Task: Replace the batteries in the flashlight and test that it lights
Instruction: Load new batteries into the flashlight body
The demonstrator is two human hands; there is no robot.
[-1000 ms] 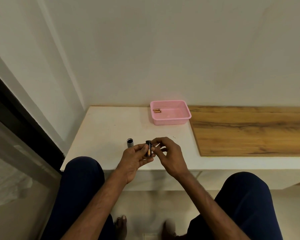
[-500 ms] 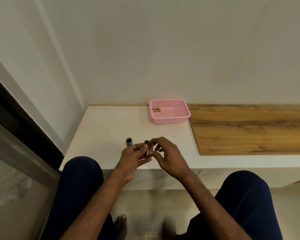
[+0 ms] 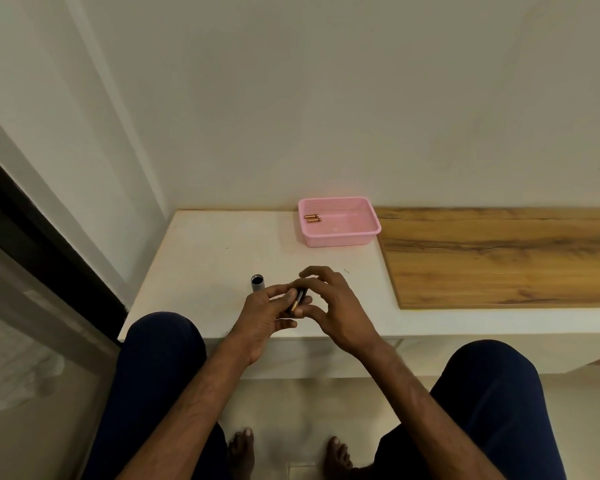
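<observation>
While both hands meet over the white counter's [image 3: 205, 258] near edge, the left hand [image 3: 262, 317] curls round a black battery holder [image 3: 299, 299] showing copper, and the right hand [image 3: 338, 315] pinches its far end. Just left, the grey flashlight tube [image 3: 257, 283] stands upright. Two batteries [image 3: 312, 218] lie in the pink basket [image 3: 340, 239]
</observation>
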